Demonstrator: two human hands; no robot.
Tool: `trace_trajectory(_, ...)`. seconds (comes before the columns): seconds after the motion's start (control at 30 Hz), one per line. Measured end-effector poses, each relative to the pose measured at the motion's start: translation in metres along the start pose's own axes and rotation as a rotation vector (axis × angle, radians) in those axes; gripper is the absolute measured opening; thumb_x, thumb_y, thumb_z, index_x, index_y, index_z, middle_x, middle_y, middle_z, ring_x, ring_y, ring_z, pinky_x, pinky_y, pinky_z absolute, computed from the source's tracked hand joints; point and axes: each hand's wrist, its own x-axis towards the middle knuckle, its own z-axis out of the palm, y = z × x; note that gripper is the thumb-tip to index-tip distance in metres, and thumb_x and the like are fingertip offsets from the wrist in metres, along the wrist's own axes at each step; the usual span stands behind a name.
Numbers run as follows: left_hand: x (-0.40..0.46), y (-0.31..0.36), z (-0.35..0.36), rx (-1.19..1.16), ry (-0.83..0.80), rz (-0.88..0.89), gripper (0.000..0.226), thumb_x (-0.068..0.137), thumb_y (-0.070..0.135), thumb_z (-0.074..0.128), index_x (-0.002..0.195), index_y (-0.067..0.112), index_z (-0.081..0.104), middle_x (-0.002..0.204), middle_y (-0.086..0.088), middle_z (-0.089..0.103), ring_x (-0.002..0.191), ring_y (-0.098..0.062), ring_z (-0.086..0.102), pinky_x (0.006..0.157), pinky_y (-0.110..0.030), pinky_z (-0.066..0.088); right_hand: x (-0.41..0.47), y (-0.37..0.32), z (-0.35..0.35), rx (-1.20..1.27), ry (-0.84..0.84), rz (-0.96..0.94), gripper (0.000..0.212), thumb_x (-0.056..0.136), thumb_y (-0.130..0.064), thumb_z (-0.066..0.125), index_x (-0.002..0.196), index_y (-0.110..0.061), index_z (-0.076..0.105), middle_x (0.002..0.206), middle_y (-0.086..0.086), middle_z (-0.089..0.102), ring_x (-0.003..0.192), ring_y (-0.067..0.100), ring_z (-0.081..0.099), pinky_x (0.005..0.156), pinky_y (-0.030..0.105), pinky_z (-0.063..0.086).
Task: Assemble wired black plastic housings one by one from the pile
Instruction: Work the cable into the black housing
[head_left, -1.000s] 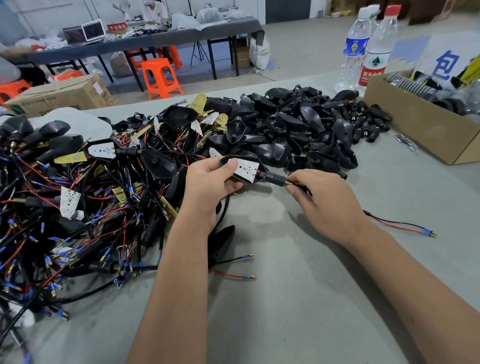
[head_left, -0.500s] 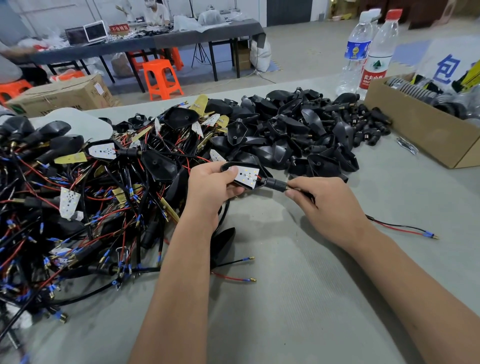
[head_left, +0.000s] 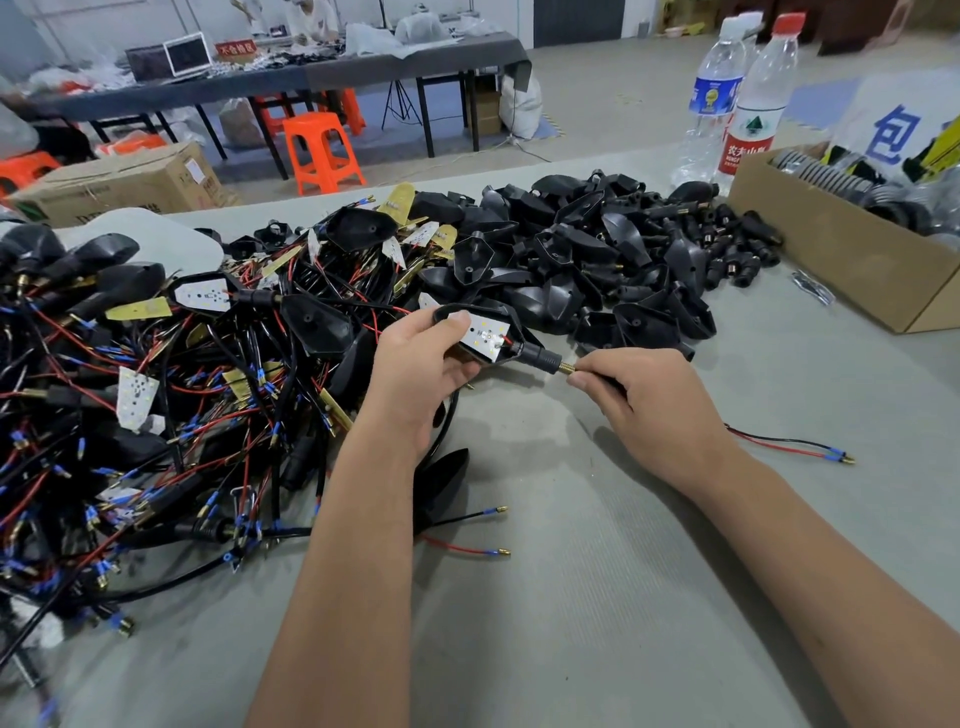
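The black housing (head_left: 485, 332) sits in the person's left hand (head_left: 421, 369), held up just over the grey table (head_left: 597, 597), close in front of the piles. The left arm comes up from the bottom edge, and its fingers curl under the housing while the thumb presses on top, beside the little white light board (head_left: 485, 338) inside it. A black stem with a gold tip (head_left: 543, 359) sticks out of the housing toward the right. The right hand (head_left: 654, 405) reaches in from the lower right, palm down, and its fingertips pinch the black cable (head_left: 597, 378) just past the gold tip. Red and black wires (head_left: 789, 448) trail out behind that wrist and lie flat on the table. Near the left arm, another housing (head_left: 444, 480) lies on the table with its two wires loose. To the left is a big tangle of wired parts (head_left: 156, 415). Farther back is a heap of empty black shells (head_left: 597, 260). A cardboard box (head_left: 841, 260) stands on the right, with two water bottles (head_left: 748, 104) just behind it. Far off, an orange stool (head_left: 322, 150) stands by a long dark table (head_left: 311, 78).
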Motion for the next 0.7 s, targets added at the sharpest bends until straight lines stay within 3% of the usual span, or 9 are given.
trace_trajectory(0.13, -0.005, 0.001, 0.006, -0.025, -0.089, -0.018, 0.014, 0.098, -0.003, 0.062, 0.110, 0.004, 0.063, 0.103, -0.023, 0.076, 0.084, -0.040, 0.077, 0.066, -0.030, 0.062, 0.001, 0.001, -0.001, 0.024, 0.019, -0.021, 0.014, 0.102, -0.012, 0.060, 0.094, -0.009, 0.072, 0.076, -0.006, 0.060, 0.073, 0.012, 0.055, 0.069, 0.033, 0.045)
trace_trajectory(0.27, -0.005, 0.003, 0.005, -0.023, -0.012, 0.004, 0.016, 0.098, -0.008, 0.059, 0.112, -0.003, 0.061, 0.095, -0.019, 0.077, 0.078, -0.037, 0.078, 0.065, -0.028, 0.063, 0.002, 0.000, -0.005, 0.011, 0.047, -0.030, 0.015, 0.102, -0.016, 0.062, 0.106, -0.013, 0.077, 0.088, -0.006, 0.074, 0.083, 0.015, 0.067, 0.077, 0.038, 0.054)
trace_trajectory(0.47, -0.003, 0.005, -0.002, -0.040, 0.009, -0.018, 0.016, 0.097, -0.002, 0.061, 0.111, 0.004, 0.065, 0.091, -0.012, 0.080, 0.083, -0.036, 0.078, 0.064, -0.025, 0.061, -0.001, -0.001, -0.004, -0.041, -0.015, -0.038, 0.022, 0.099, -0.034, 0.065, 0.117, -0.024, 0.073, 0.098, -0.013, 0.074, 0.090, 0.009, 0.066, 0.080, 0.035, 0.055)
trace_trajectory(0.6, 0.001, 0.005, -0.012, -0.114, 0.087, -0.005, 0.014, 0.097, 0.000, 0.059, 0.108, 0.007, 0.067, 0.088, -0.008, 0.080, 0.081, -0.033, 0.078, 0.062, -0.023, 0.058, 0.000, 0.004, -0.004, -0.043, -0.001, -0.020, 0.014, 0.099, -0.030, 0.064, 0.103, -0.021, 0.073, 0.089, -0.013, 0.070, 0.082, 0.005, 0.062, 0.075, 0.030, 0.050)
trace_trajectory(0.7, 0.003, 0.007, -0.018, -0.151, 0.156, 0.024, 0.012, 0.097, 0.000, 0.059, 0.104, 0.007, 0.066, 0.083, -0.006, 0.079, 0.076, -0.029, 0.078, 0.060, -0.022, 0.057, 0.000, 0.005, -0.005, -0.035, -0.009, 0.004, 0.012, 0.100, -0.029, 0.062, 0.091, -0.023, 0.068, 0.077, -0.019, 0.060, 0.075, 0.000, 0.055, 0.067, 0.021, 0.038)
